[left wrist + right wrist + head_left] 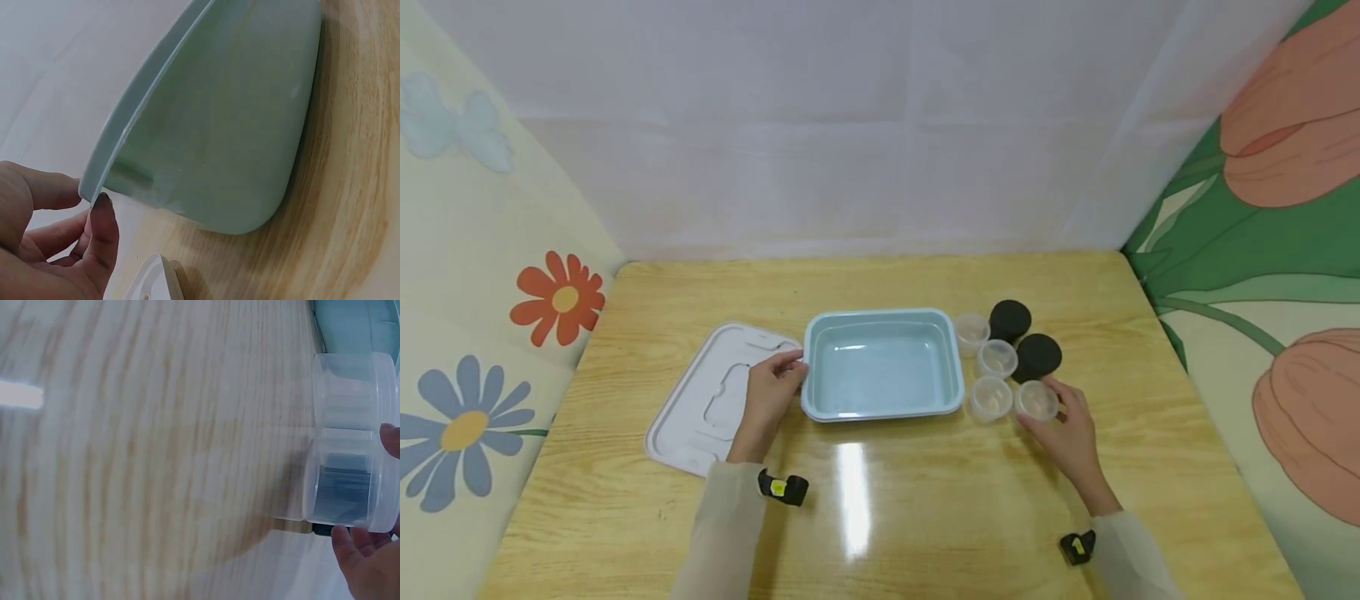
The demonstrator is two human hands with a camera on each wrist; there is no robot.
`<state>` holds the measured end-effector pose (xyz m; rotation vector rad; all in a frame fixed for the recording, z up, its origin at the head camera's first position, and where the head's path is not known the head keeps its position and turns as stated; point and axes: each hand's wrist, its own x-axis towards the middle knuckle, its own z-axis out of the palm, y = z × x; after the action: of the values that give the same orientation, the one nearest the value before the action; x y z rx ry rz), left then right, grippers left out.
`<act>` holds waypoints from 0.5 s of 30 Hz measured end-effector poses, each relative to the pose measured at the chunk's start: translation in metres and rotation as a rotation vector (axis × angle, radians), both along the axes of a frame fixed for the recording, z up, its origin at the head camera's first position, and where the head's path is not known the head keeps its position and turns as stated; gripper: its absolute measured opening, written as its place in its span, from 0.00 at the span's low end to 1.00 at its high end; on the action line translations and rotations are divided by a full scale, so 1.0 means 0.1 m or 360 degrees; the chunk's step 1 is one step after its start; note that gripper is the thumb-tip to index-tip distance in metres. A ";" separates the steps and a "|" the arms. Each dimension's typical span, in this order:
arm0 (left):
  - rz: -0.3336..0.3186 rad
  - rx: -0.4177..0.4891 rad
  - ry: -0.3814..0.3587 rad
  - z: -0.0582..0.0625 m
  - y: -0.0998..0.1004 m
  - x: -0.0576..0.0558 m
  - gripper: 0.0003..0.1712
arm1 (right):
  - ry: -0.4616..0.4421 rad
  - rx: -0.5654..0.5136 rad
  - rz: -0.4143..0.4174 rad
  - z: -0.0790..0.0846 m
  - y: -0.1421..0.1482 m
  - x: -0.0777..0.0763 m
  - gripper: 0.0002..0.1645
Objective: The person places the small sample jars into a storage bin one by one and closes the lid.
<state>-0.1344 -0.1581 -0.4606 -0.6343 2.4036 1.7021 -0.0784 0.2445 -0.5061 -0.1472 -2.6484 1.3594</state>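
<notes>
My left hand [767, 404] pinches the left rim of a light blue rectangular plastic container [883, 371] standing on the table. In the left wrist view, thumb and fingers meet at the corner of the container's flanged rim [103, 169]. At the right, my right hand [1071, 429] holds a small clear plastic cup [1037, 402] between thumb and fingers. The right wrist view shows this held cup [340, 478] upright beside another clear cup [347, 394]. Three more clear cups, including a front one [991, 398] and a middle one [997, 359], stand between it and the container.
A white lid [681, 417] with a moulded pattern lies flat left of the container, partly under my left hand and forearm. Two black round-topped items [1037, 357] stand behind the held cup. The wooden table [940, 508] meets a pale cloth backdrop [865, 183] at its far edge.
</notes>
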 end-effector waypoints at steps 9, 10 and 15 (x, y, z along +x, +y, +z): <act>-0.0001 -0.0058 0.0031 0.00 0.03 -0.03 0.20 | -0.0032 -0.0016 0.0014 0.03 0.02 0.01 0.40; 0.0005 -0.0059 0.0021 0.00 0.03 -0.03 0.20 | -0.0041 -0.0020 0.0014 0.03 0.02 0.01 0.40; 0.0048 -0.0058 -0.0006 0.02 0.03 -0.04 0.21 | -0.0062 -0.0058 0.0026 0.03 0.01 0.01 0.41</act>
<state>-0.1386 -0.1550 -0.4588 -0.6813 2.4400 1.6702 -0.0776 0.2455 -0.5029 -0.1582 -2.6630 1.4244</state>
